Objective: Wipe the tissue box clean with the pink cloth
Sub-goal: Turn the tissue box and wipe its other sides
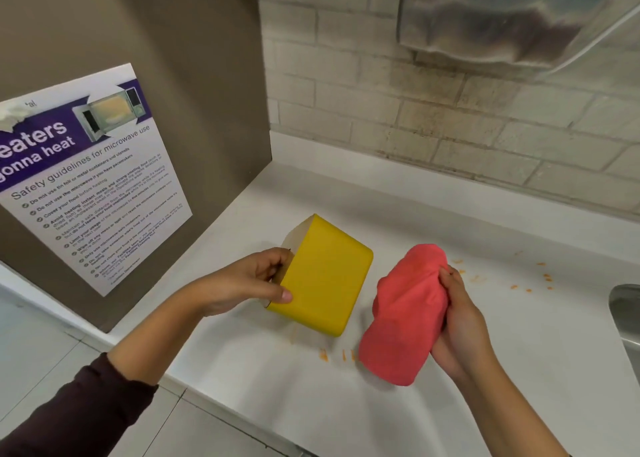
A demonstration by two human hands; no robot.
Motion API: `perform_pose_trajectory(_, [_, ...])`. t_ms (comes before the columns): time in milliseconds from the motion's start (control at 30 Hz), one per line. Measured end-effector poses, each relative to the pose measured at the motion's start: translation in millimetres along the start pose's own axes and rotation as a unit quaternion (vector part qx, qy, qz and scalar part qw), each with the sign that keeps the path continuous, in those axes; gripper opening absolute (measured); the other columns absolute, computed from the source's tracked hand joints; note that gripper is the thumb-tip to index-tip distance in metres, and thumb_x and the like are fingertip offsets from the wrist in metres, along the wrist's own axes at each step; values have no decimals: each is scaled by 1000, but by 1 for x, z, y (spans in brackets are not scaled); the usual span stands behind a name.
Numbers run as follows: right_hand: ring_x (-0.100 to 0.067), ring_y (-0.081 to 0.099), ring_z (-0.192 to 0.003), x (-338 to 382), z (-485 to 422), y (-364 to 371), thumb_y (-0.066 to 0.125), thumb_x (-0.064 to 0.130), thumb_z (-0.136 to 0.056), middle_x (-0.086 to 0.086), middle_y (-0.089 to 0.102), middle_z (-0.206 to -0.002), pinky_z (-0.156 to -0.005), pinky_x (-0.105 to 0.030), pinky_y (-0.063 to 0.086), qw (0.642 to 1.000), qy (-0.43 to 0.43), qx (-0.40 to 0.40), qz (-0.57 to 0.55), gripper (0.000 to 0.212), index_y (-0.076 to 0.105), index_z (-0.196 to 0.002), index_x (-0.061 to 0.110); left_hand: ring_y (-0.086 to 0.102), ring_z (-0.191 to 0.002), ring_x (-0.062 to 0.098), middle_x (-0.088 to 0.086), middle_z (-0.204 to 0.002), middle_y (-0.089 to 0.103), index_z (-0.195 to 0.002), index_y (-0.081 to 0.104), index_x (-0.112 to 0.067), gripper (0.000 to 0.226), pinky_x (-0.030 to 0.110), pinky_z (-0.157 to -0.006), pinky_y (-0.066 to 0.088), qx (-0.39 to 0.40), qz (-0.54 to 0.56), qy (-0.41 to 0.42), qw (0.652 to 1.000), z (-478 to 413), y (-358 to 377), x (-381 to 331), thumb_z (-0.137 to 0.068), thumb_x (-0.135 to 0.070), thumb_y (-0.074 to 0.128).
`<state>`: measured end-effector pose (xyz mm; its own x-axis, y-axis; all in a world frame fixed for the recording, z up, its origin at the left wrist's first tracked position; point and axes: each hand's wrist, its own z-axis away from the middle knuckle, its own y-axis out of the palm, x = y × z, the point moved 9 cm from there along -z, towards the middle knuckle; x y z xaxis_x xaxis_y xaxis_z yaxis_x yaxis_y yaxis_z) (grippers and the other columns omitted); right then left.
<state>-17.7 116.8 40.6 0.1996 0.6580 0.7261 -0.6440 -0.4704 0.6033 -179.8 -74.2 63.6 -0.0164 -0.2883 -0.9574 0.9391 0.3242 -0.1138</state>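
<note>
A yellow tissue box (323,276) is tipped on its side above the white counter (381,404), its pale inner end facing left. My left hand (249,281) grips that left end, thumb on the yellow face and fingers curled inside the edge. A short gap to the right of the box, my right hand (457,321) holds the bunched pink cloth (407,314), which hangs down toward the counter. The cloth and the box are apart.
Orange crumbs and smears (332,354) lie on the counter below the box, and more crumbs (540,280) at right. A brown panel with a microwave safety poster (86,179) stands at left. A steel sink edge (627,314) is at far right, a metal dispenser (512,16) overhead.
</note>
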Motion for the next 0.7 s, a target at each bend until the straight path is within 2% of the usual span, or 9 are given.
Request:
perform_pose_trajectory(100, [-26, 63, -104, -2, -1, -4, 40, 32, -97, -13, 65, -114, -88, -41, 52, 999, 29, -5, -46, 36, 58, -116, 7, 48, -122, 23, 19, -134, 45, -127, 44, -6, 75, 23, -95, 44, 15, -4, 18, 1000, 0, 5, 2, -60, -23, 73])
perform_pose_trajectory(167, [-24, 68, -98, -2, -3, -6, 36, 33, -98, -13, 70, -109, -78, -39, 57, 996, 33, 1, -78, 40, 66, -106, 7, 42, -129, 16, 8, -139, 40, -128, 45, -17, 71, 23, -103, 40, 34, -21, 15, 999, 1, 7, 6, -62, -18, 73])
perform_pose_trajectory(267, [-23, 68, -100, 0, -4, -5, 31, 32, -98, -13, 69, -112, -84, -42, 53, 994, 33, 17, -103, 41, 61, -111, 8, 35, -133, 7, -4, -144, 31, -130, 43, -22, 73, 18, -104, 36, 51, -66, -7, 997, 5, 7, 17, -64, -14, 72])
perform_pose_trajectory(333, [-21, 68, -99, -1, -6, -6, 29, 32, -98, -12, 68, -112, -87, -40, 48, 993, 36, 23, -109, 42, 60, -113, 9, 37, -129, 4, -8, -140, 34, -127, 45, -25, 73, 15, -98, 39, 57, -81, -22, 995, 9, 7, 20, -61, -27, 75])
perform_pose_trajectory(433, [-21, 69, -95, -5, -5, -5, 29, 31, -97, -11, 70, -106, -85, -38, 49, 990, 46, 34, -127, 46, 69, -104, 9, 47, -122, 11, -5, -128, 48, -114, 55, -28, 69, 27, -98, 43, 41, -109, -60, 991, 16, 8, 23, -55, -60, 73])
perform_pose_trajectory(500, [-22, 69, -94, -9, -5, -1, 33, 30, -95, -10, 71, -105, -82, -40, 52, 989, 52, 36, -133, 47, 75, -93, 9, 49, -120, 16, 3, -128, 53, -117, 55, -19, 96, 38, -106, 39, 4, -122, -101, 987, 21, 4, 30, -47, -85, 58])
perform_pose_trajectory(567, [-22, 70, -94, -12, -4, 5, 41, 27, -89, -10, 72, -103, -80, -41, 54, 989, 55, 41, -129, 39, 76, -90, 9, 45, -127, 15, 1, -136, 51, -128, 51, -19, 114, 41, -114, 28, -37, -110, -151, 982, 26, -1, 42, -45, -95, 40])
perform_pose_trajectory(633, [-23, 69, -93, -12, -1, 11, 47, 25, -82, -10, 72, -99, -81, -40, 55, 989, 56, 57, -126, 32, 72, -95, 8, 47, -126, 17, 2, -132, 55, -123, 55, -19, 102, 42, -116, 22, -77, -91, -190, 974, 29, -6, 51, -58, -92, 26])
perform_pose_trajectory(700, [-23, 69, -89, -11, 0, 15, 48, 20, -77, -10, 70, -95, -82, -37, 54, 990, 53, 65, -114, 29, 64, -98, 8, 54, -113, 18, 3, -117, 61, -106, 61, -19, 77, 44, -114, 21, -123, -64, -204, 969, 27, -12, 55, -77, -73, 15])
